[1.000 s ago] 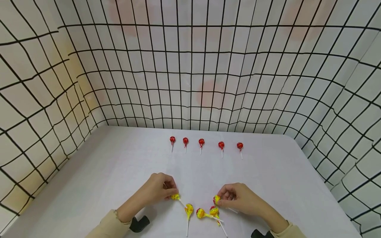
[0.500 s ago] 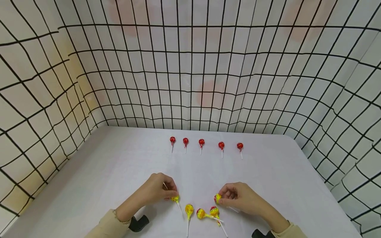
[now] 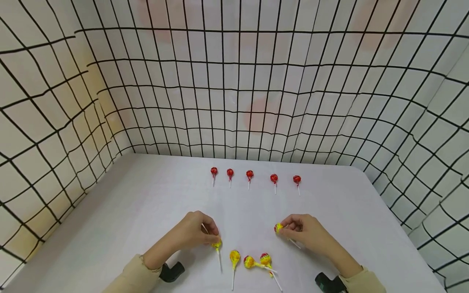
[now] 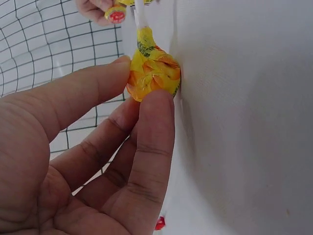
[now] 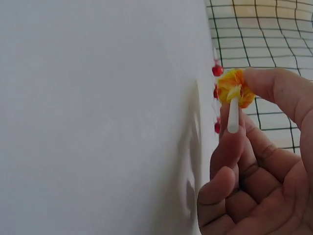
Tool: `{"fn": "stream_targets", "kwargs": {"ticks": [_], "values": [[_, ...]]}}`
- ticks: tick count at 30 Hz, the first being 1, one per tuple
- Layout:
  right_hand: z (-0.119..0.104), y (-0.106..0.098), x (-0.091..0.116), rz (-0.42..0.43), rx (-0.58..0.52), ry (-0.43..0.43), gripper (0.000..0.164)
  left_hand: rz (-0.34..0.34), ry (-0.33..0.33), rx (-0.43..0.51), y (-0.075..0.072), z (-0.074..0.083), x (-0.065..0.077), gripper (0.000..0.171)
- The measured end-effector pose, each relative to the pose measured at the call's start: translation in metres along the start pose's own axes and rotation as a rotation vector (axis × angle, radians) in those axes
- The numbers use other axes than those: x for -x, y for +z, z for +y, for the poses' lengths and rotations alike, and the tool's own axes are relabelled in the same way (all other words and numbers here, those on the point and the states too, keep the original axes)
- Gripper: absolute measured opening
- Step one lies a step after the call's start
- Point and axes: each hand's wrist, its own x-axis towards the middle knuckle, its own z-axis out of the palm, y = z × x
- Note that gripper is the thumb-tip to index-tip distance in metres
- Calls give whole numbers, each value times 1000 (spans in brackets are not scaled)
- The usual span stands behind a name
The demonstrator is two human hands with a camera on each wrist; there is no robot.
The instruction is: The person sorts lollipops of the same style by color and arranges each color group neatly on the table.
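Observation:
My left hand [image 3: 198, 231] pinches the head of a yellow lollipop [image 4: 155, 73] between thumb and fingers at the table surface. In the head view its white stick points toward me. The right hand [image 3: 305, 232] holds another yellow lollipop [image 5: 236, 89] by its head, farther right; its white stick slants down under the fingers. Between the hands and nearer to me lie a yellow lollipop [image 3: 235, 257] with its stick toward me, a second yellow lollipop [image 3: 249, 261] turned sideways, and a third yellow lollipop [image 3: 265, 259]. The sticks of the last two cross.
Several red lollipops, among them a middle red lollipop [image 3: 249, 174], form a row near the back of the white table [image 3: 154, 191]. A black wire grid [image 3: 238, 89] stands around the back and sides. Black devices [image 3: 172, 272] sit at the wrists.
My right hand has moved right and away from me with its lollipop. The left hand stays nearly in place; its lollipop's stick has swung to point more toward me, apart from its neighbour.

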Motion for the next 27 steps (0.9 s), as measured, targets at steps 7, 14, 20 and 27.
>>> {"fn": "stream_targets", "kwargs": {"ticks": [7,14,20,27], "values": [[5,-19,-12,162,63,92,27,1,-41,-26,0,-2,-1,18],[17,-35,-25,251,96,146,34,-23,-105,-40,0,-1,2,20],[28,-45,-35,301,138,185,37,-41,-104,-20,1,-1,2,19],[35,-52,-41,349,210,199,42,-50,-88,-12,3,-3,1,19]]}}
